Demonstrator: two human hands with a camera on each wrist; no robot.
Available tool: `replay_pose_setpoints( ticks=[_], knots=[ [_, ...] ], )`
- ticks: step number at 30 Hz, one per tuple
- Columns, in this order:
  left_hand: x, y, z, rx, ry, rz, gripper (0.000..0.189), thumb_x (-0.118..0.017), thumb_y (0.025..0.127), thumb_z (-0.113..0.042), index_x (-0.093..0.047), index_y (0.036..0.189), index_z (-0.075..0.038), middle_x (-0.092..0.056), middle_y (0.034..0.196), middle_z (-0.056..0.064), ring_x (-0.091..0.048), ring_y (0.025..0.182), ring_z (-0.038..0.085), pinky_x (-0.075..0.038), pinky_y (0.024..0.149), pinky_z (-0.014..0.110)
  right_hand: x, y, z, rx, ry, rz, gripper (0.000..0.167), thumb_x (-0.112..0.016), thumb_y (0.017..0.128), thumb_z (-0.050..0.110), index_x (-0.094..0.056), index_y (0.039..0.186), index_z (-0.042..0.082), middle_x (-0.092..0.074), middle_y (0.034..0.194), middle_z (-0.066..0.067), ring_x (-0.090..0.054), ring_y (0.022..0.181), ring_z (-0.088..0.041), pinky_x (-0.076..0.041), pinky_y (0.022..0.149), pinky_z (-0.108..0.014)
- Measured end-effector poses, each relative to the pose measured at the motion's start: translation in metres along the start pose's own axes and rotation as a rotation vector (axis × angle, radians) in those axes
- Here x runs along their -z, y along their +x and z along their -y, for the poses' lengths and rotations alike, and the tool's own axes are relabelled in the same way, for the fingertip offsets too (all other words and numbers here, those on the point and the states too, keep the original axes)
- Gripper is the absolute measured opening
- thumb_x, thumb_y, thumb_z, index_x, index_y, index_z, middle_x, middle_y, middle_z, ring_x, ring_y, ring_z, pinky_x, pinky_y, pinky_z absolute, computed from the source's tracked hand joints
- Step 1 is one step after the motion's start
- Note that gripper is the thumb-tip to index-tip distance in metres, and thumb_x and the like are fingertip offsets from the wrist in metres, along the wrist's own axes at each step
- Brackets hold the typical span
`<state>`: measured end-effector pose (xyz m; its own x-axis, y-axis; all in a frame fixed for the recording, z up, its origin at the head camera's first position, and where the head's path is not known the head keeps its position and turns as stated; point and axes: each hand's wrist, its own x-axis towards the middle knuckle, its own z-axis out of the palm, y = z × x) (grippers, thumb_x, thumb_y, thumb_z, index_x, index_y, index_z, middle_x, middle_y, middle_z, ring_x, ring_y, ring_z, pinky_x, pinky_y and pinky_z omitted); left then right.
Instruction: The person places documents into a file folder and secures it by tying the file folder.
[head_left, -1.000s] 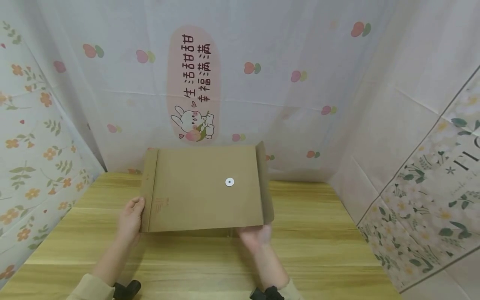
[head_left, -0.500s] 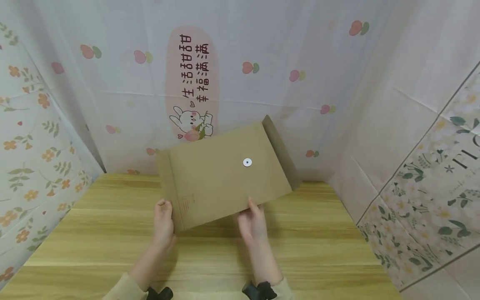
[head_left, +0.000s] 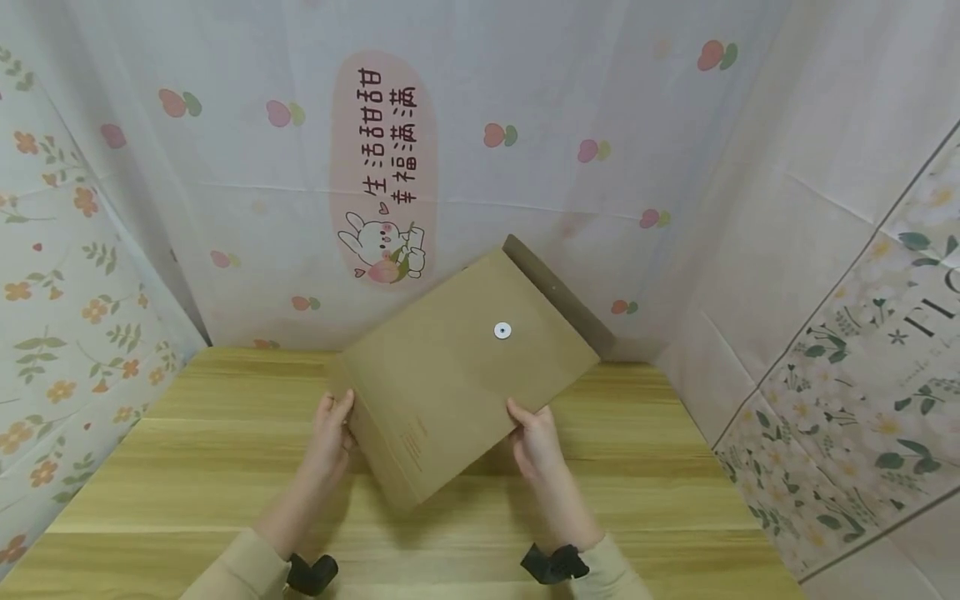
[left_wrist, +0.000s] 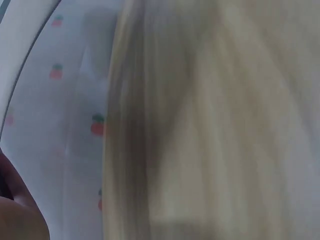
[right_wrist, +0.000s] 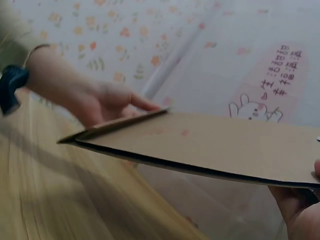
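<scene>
A brown kraft-paper document envelope [head_left: 450, 375] is held up over the table, turned so its right end points up and away. A white round button [head_left: 502, 331] sits on its face, and small reddish print shows near the lower end. The flap [head_left: 558, 292] at the upper right end stands folded out. My left hand [head_left: 330, 433] holds the left end, thumb on top; in the right wrist view, its fingers are partly hidden behind the envelope [right_wrist: 225, 142]. My right hand [head_left: 538, 442] pinches the lower long edge, thumb on the face and fingers underneath. The left wrist view is blurred.
A wood-grain table [head_left: 652, 500] lies beneath the hands. Printed cloths hang around it: a white one [head_left: 570, 83] with fruit and a rabbit at the back, and floral ones at the left [head_left: 75, 333] and right [head_left: 862, 417]. Each wrist wears a black band [head_left: 311, 575].
The envelope has turned anticlockwise from nearly level, its left end swinging down toward me. My left hand has moved right with it; my right hand's thumb now lies on the face.
</scene>
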<state>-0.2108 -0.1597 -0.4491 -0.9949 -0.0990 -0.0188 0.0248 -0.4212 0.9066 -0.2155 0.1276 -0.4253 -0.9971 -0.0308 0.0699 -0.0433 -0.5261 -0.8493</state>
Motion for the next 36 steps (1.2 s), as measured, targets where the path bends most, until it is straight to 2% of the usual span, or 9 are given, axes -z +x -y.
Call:
replay_pose_setpoints(
  ticks=[4, 7, 9, 13, 17, 23, 29, 33, 36],
  knots=[
    [0.009, 0.010, -0.012, 0.041, 0.006, 0.007, 0.021, -0.049, 0.101, -0.028, -0.043, 0.116, -0.015, -0.058, 0.095, -0.009, -0.058, 0.080, 0.007, -0.048, 0.069, 0.021, 0.017, 0.006, 0.014, -0.051, -0.088, 0.043, 0.011, -0.049, 0.095, -0.004, -0.047, 0.104, 0.000, -0.061, 0.092, -0.001, -0.060, 0.088, -0.014, -0.045, 0.090, -0.027],
    [0.014, 0.015, -0.017, 0.073, 0.055, 0.030, 0.030, -0.050, 0.100, -0.031, -0.046, 0.122, -0.011, -0.057, 0.094, -0.006, -0.057, 0.076, 0.008, -0.048, 0.067, 0.021, 0.029, 0.011, 0.028, -0.083, -0.158, 0.087, 0.011, -0.048, 0.096, -0.004, -0.048, 0.104, 0.004, -0.063, 0.093, 0.000, -0.063, 0.085, -0.014, -0.052, 0.082, -0.027],
    [0.016, 0.018, -0.020, 0.086, 0.109, 0.060, 0.037, -0.051, 0.099, -0.033, -0.049, 0.126, -0.008, -0.057, 0.095, -0.004, -0.058, 0.077, 0.008, -0.049, 0.066, 0.020, 0.036, 0.015, 0.037, -0.106, -0.207, 0.126, 0.011, -0.049, 0.096, -0.003, -0.050, 0.103, 0.006, -0.064, 0.093, 0.000, -0.065, 0.083, -0.014, -0.054, 0.078, -0.029],
    [0.015, 0.023, -0.024, 0.106, 0.262, 0.179, 0.057, -0.053, 0.098, -0.037, -0.042, 0.139, 0.002, -0.056, 0.100, 0.002, -0.061, 0.074, 0.010, -0.051, 0.065, 0.021, 0.043, 0.023, 0.052, -0.151, -0.279, 0.213, 0.014, -0.049, 0.096, -0.002, -0.051, 0.106, 0.008, -0.065, 0.093, 0.001, -0.065, 0.080, -0.014, -0.055, 0.074, -0.029],
    [0.008, 0.028, -0.027, 0.107, 0.365, 0.298, 0.060, -0.051, 0.099, -0.037, -0.039, 0.141, 0.004, -0.058, 0.107, 0.007, -0.065, 0.078, 0.015, -0.053, 0.070, 0.028, 0.048, 0.031, 0.063, -0.159, -0.316, 0.281, 0.020, -0.049, 0.097, -0.003, -0.049, 0.113, 0.008, -0.066, 0.097, 0.000, -0.066, 0.083, -0.014, -0.055, 0.074, -0.029],
    [-0.007, 0.034, -0.029, 0.109, 0.384, 0.400, 0.058, -0.053, 0.099, -0.032, -0.039, 0.140, 0.007, -0.063, 0.107, 0.009, -0.068, 0.085, 0.021, -0.055, 0.072, 0.034, 0.057, 0.039, 0.074, -0.182, -0.373, 0.294, 0.028, -0.050, 0.097, -0.002, -0.044, 0.122, 0.009, -0.064, 0.104, 0.001, -0.065, 0.088, -0.014, -0.053, 0.077, -0.029],
    [-0.023, 0.039, -0.033, 0.104, 0.437, 0.442, 0.059, -0.056, 0.098, -0.027, -0.036, 0.141, 0.008, -0.062, 0.115, 0.015, -0.068, 0.086, 0.021, -0.056, 0.072, 0.035, 0.059, 0.040, 0.077, -0.215, -0.479, 0.351, 0.046, -0.052, 0.095, 0.000, -0.032, 0.136, 0.000, -0.061, 0.109, -0.003, -0.063, 0.093, -0.017, -0.053, 0.079, -0.033],
    [-0.035, 0.043, -0.036, 0.082, 0.465, 0.447, 0.053, -0.056, 0.098, -0.025, -0.042, 0.138, 0.006, -0.067, 0.107, 0.012, -0.067, 0.085, 0.020, -0.055, 0.073, 0.035, 0.056, 0.038, 0.077, -0.234, -0.545, 0.447, 0.059, -0.052, 0.095, 0.002, -0.021, 0.145, -0.002, -0.058, 0.116, -0.006, -0.062, 0.098, -0.019, -0.053, 0.081, -0.036],
    [-0.043, 0.046, -0.038, 0.068, 0.460, 0.420, 0.045, -0.056, 0.098, -0.026, -0.050, 0.130, 0.005, -0.069, 0.098, 0.006, -0.066, 0.083, 0.018, -0.054, 0.072, 0.034, 0.055, 0.037, 0.077, -0.242, -0.570, 0.487, 0.060, -0.052, 0.096, 0.002, -0.019, 0.145, -0.003, -0.059, 0.116, -0.005, -0.063, 0.098, -0.019, -0.053, 0.082, -0.036]
  ],
)
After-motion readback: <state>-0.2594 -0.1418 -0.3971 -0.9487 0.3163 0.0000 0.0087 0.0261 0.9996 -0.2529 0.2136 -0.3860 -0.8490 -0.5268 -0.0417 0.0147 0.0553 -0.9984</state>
